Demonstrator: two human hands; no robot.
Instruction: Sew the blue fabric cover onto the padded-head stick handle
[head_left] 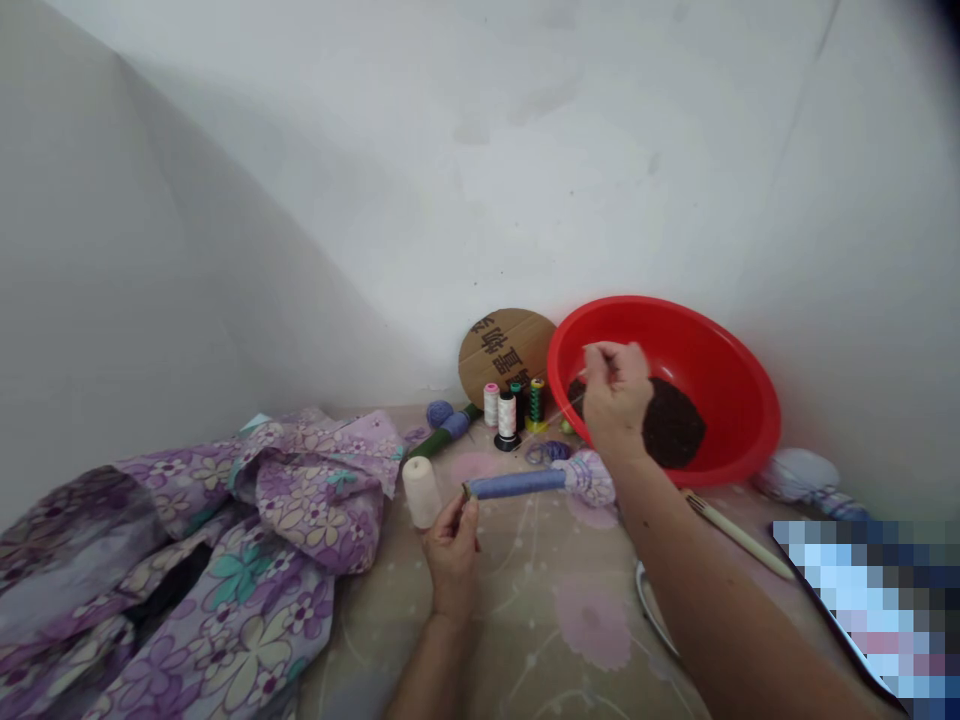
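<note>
My left hand (454,540) pinches the left end of a slim rod wrapped in blue yarn (517,484), held just above the table. At the rod's right end is a rounded purple-and-white bundle (589,478). My right hand (616,395) is raised in front of the red basin, its fingers closed in a pinch and slightly blurred. A faint thin line shows beside it; what the fingers hold is too small to make out. Close to my left hand stands a white cone of thread (422,492).
Flowered fabric (300,500) is heaped at left. Behind are several thread spools (507,415), a blue yarn ball (439,413), a green-and-blue rod (442,435) and a cardboard disc (502,350). The red basin (765,420) holds dark material. A fork (739,535) lies at right.
</note>
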